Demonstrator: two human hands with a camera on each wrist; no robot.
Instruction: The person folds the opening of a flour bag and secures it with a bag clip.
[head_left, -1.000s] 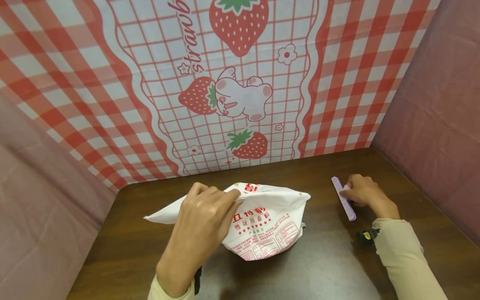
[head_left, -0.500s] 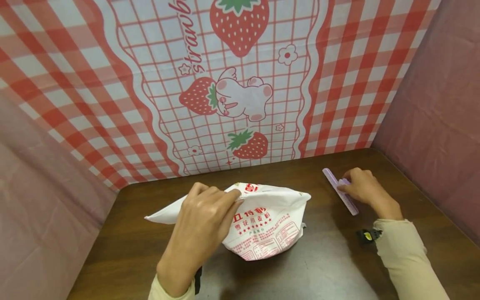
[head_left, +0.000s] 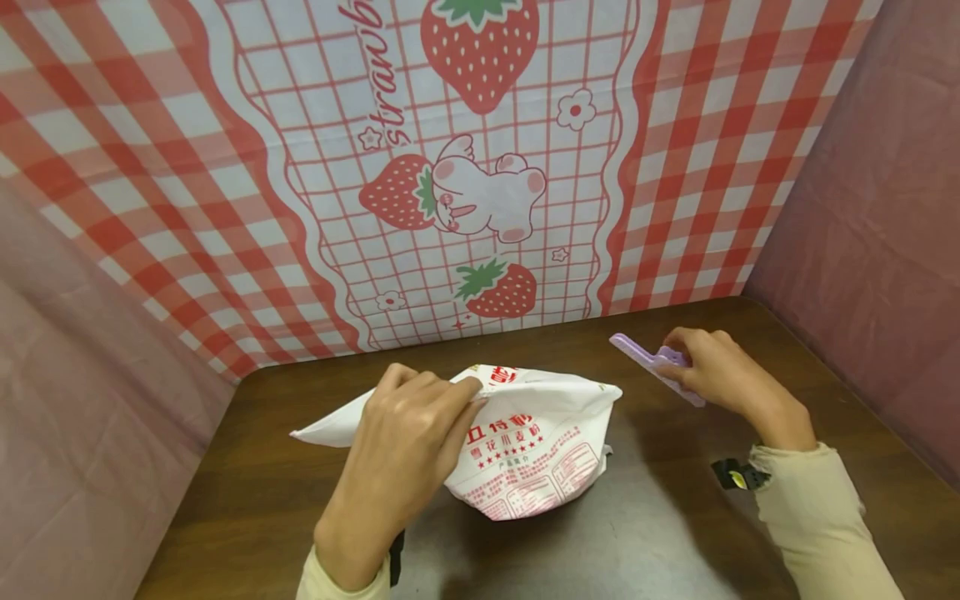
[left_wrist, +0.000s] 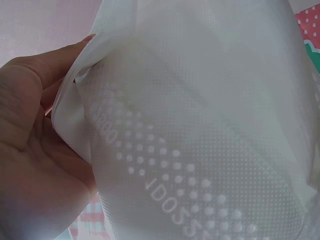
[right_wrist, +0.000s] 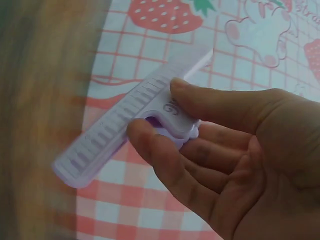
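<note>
Strawberry cloth (head_left: 480, 167) behind a bag (head_left: 532, 458) and a clip (head_left: 645, 358)

Pink curtains (head_left: 870, 250) flank a brown table (head_left: 262, 467). On it sits the bag, white with red print, its top edge gripped by the left hand (head_left: 397, 467). The right hand (head_left: 723, 375) pinches the purple clip between thumb and fingers, above the table, to the right of the bag and apart from it.
</note>
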